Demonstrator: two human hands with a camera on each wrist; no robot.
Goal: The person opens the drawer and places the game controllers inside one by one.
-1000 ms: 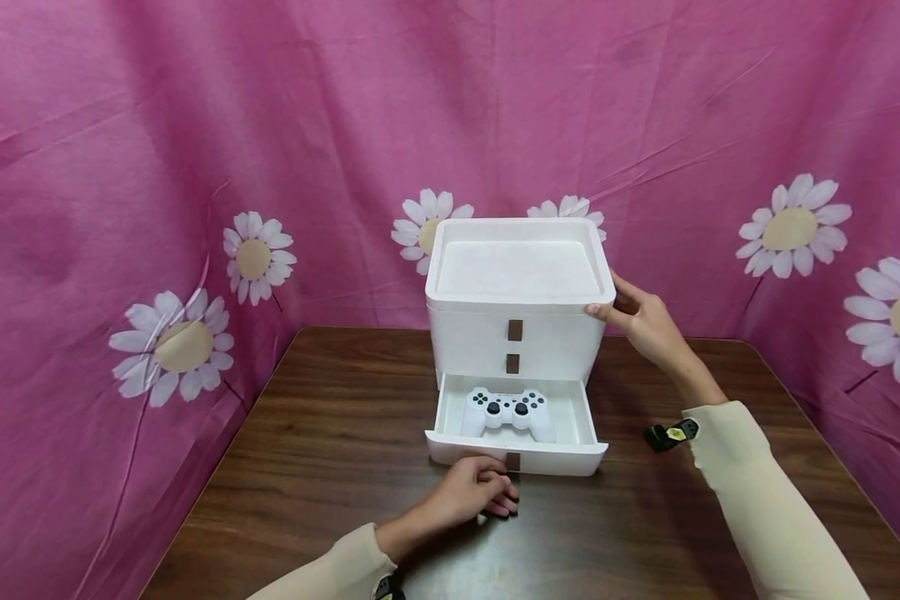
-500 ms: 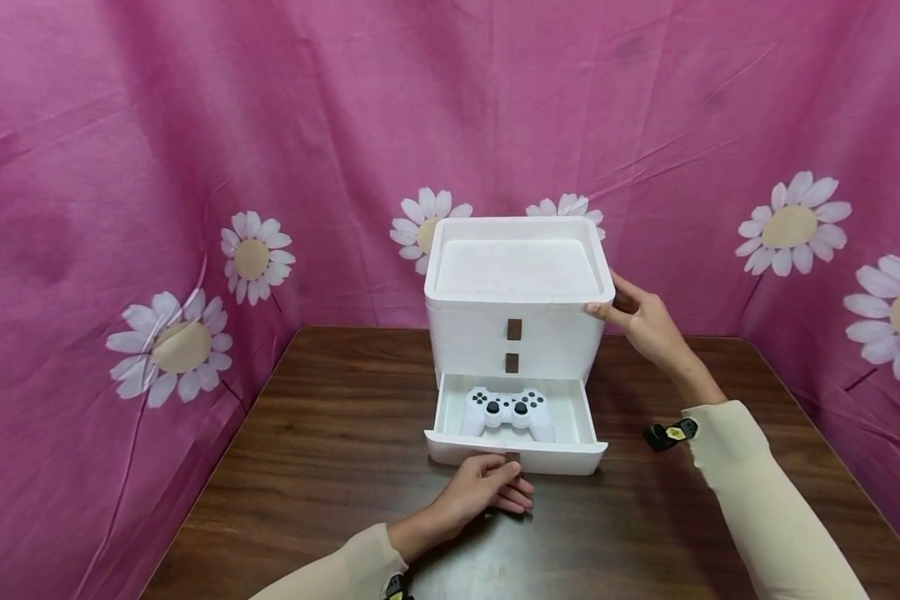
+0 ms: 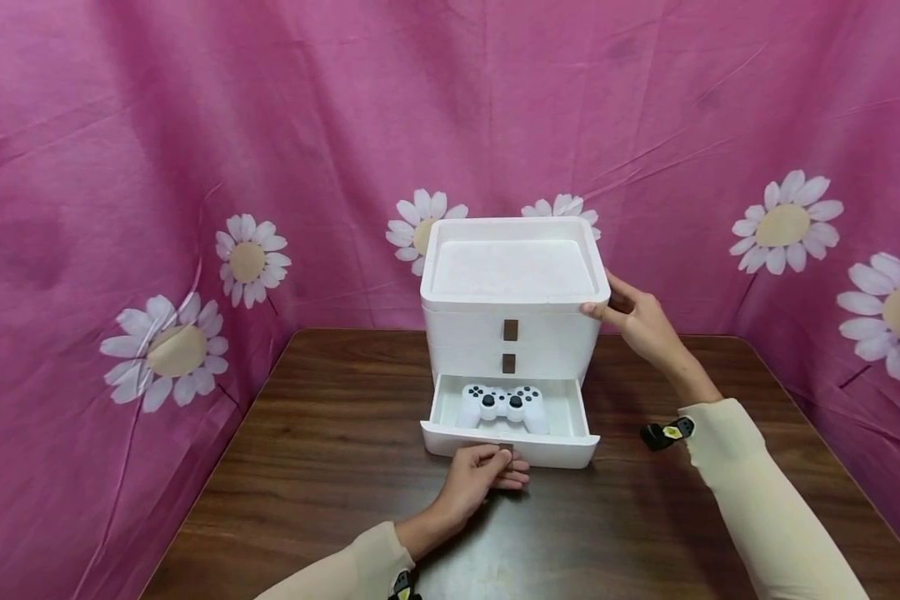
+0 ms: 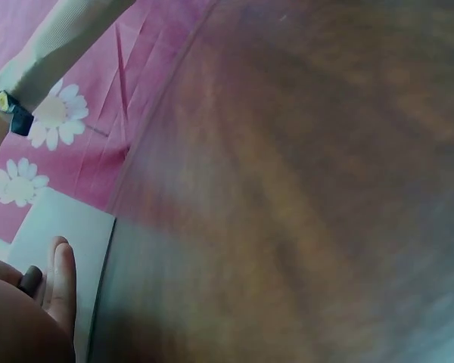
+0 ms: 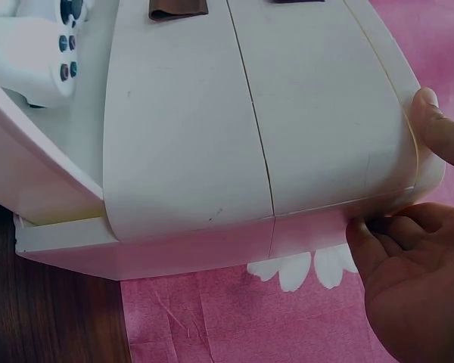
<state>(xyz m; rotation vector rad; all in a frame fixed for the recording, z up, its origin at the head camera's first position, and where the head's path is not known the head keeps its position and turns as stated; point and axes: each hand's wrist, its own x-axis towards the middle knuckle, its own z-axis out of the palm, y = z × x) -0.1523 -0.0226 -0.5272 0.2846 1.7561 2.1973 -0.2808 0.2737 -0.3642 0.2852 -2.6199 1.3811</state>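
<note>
A white drawer unit (image 3: 465,346) stands on the table with its bottom drawer (image 3: 555,452) pulled out. In that drawer lies a white game controller (image 3: 502,406) with black thumbsticks. My left hand (image 3: 471,482) is at the drawer front and pinches its brown pull tab (image 4: 31,280) between thumb and fingers. With the thumb on the front and the fingers along the side, my right hand (image 3: 642,327) holds the unit's upper right corner. The right wrist view shows this hand (image 5: 420,257) close up, some fingertips hidden behind the side.
Two upper drawers are closed, each with a brown tab (image 3: 510,330). The unit's top is a shallow tray (image 3: 513,267). A dark wood table (image 3: 330,417) lies beneath, and a pink curtain with daisies (image 3: 330,150) hangs around its back and sides.
My left hand has shifted right and taken the pull tab between thumb and fingers. The bottom drawer has slid slightly inward with the controller in it. My right hand keeps its hold.
</note>
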